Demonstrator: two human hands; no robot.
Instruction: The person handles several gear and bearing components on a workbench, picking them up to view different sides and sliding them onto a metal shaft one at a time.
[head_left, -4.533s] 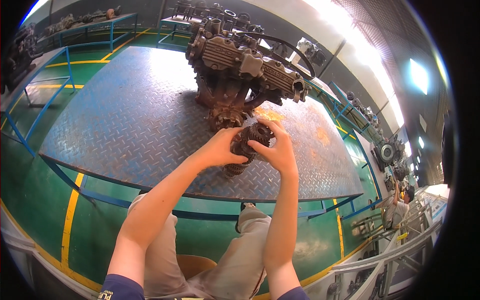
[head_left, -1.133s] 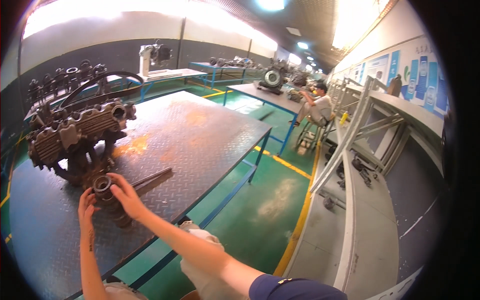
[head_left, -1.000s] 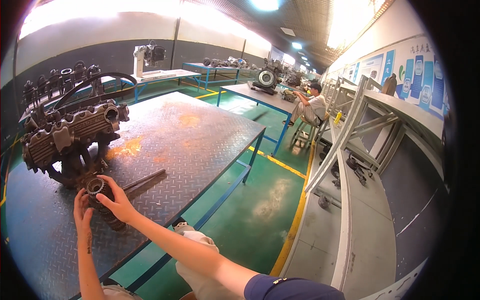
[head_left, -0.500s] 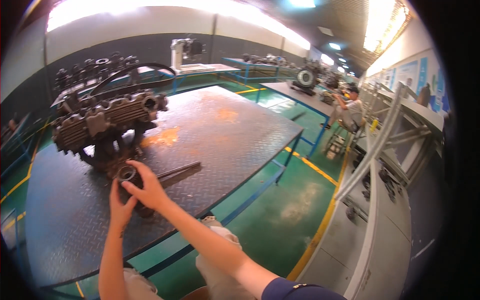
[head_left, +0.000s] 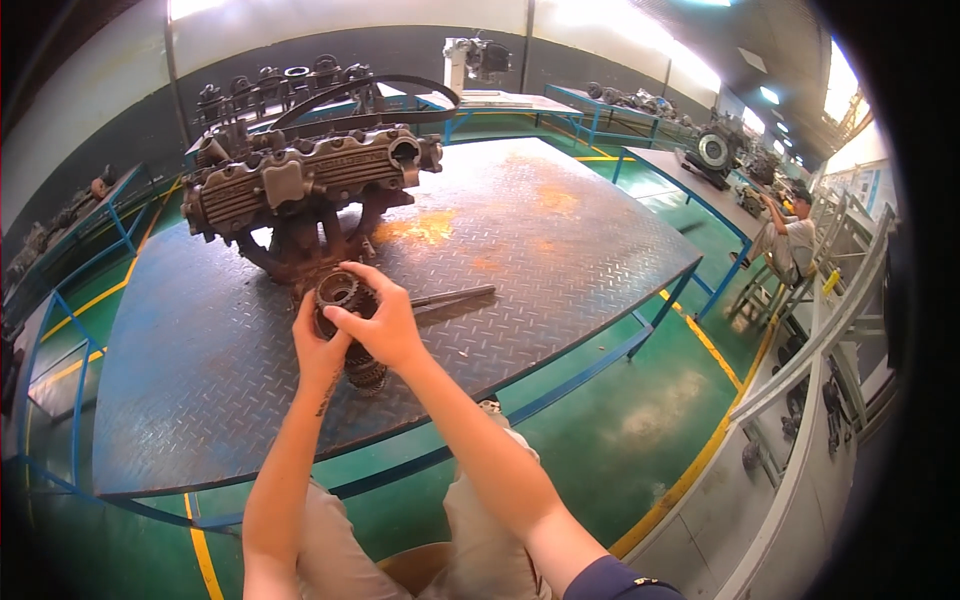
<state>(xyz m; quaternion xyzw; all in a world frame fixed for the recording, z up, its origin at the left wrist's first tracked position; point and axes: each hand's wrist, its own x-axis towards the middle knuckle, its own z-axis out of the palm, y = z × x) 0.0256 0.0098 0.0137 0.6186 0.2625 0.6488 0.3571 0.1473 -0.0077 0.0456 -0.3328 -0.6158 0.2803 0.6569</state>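
My left hand (head_left: 320,345) and my right hand (head_left: 388,325) are both closed around a round metal ring (head_left: 338,288) with what look like teeth inside its bore. The left fingers press its near left side, while the right thumb and fingers curve over its right side. Below my hands, a stack of dark gears (head_left: 367,374) shows near the table's front edge; my hands hide how it joins the ring. Just beyond my fingers stands a large, rusty-brown engine part (head_left: 300,185) with a ribbed cover. To the right of my right hand, a long metal bar (head_left: 455,298) lies on the table.
The steel tread-plate table (head_left: 560,240) has orange stains and blue legs. A black belt (head_left: 400,115) loops above the engine part. Another bench (head_left: 670,168) stands at right, with a seated person (head_left: 792,240) beside it. A grey metal frame (head_left: 800,375) rises at far right.
My view has swung left and slightly down, so the table and engine part sit farther right. Both hands keep hold of the ring, and more of the gear stack shows below them.
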